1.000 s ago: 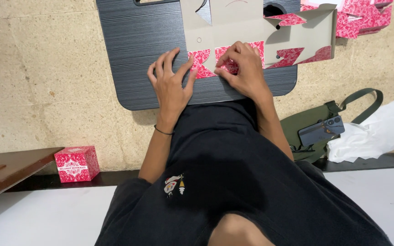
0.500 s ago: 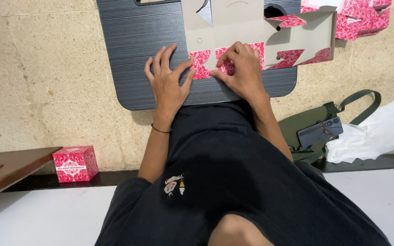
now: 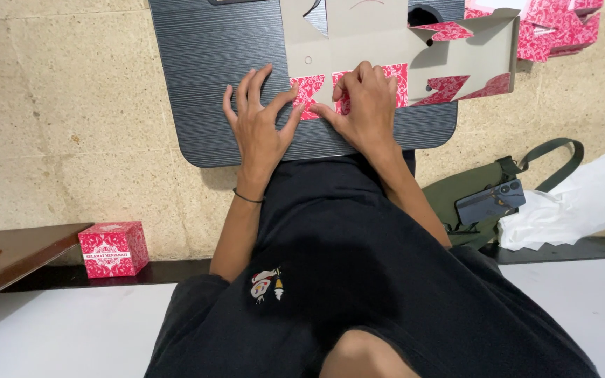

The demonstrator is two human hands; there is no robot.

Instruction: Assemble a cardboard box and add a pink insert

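A flat, unfolded cardboard box blank (image 3: pixel 379 42), grey inside with red patterned flaps, lies on a dark ribbed board (image 3: pixel 211 77). My left hand (image 3: pixel 257 129) rests on the board with fingers spread, its fingertips touching the blank's near red flap. My right hand (image 3: pixel 365 105) presses down on that same red flap, fingers curled over its folded edge. Neither hand lifts the blank off the board.
A finished red patterned box (image 3: pixel 113 248) stands at the left by a brown wooden surface (image 3: pixel 8 259). A green bag (image 3: pixel 477 189) with a dark phone (image 3: pixel 490 201) on it and white paper (image 3: pixel 575 203) lie at the right. More red blanks (image 3: pixel 561 24) are stacked top right.
My left hand has spread its fingers wider and shifted slightly on the board. My right hand stays pressed on the red flap.
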